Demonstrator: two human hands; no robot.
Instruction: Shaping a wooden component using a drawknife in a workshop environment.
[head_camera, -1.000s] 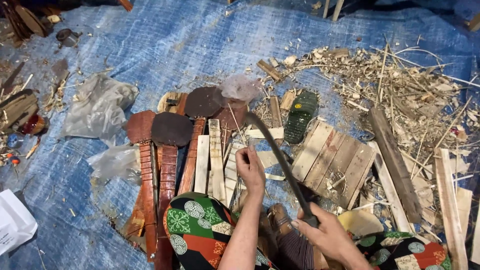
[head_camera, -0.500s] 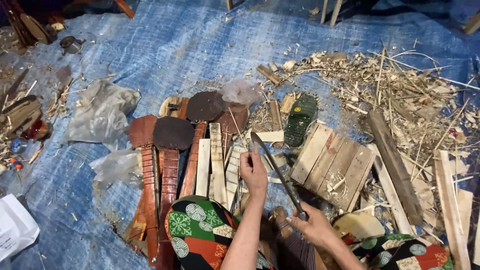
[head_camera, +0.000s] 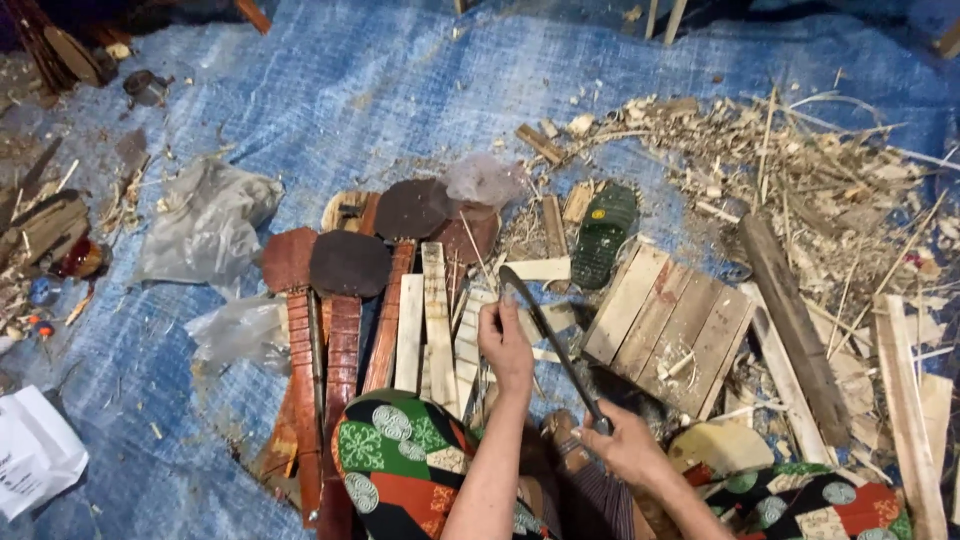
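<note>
Compared with a second ago, I see my right hand has dropped lower and nearer my body, and the blade it grips has swung down: earlier it arced high toward the sandal, now its curved tip sits just above my left hand. The right hand is closed round the handle; the blade runs up and left from it, crossing over the slats. My left hand has barely shifted. It is closed, pinching a thin stick that rises up and left over the pale slats, near the dark round-headed pieces. The view has also tilted slightly, so the white bag at lower left shows more.

The small board of joined planks lies just right of the blade, with shavings piled beyond it on the blue tarp.

Hard to make out: the stick is so thin that I cannot tell where its lower end sits below my fingers, nor whether the blade's edge touches it. The handle is hidden inside my fist. My patterned knee covers the lower ends of the reddish pieces, and the frame cuts off both forearms. The clutter at far left is too blurred to name.
</note>
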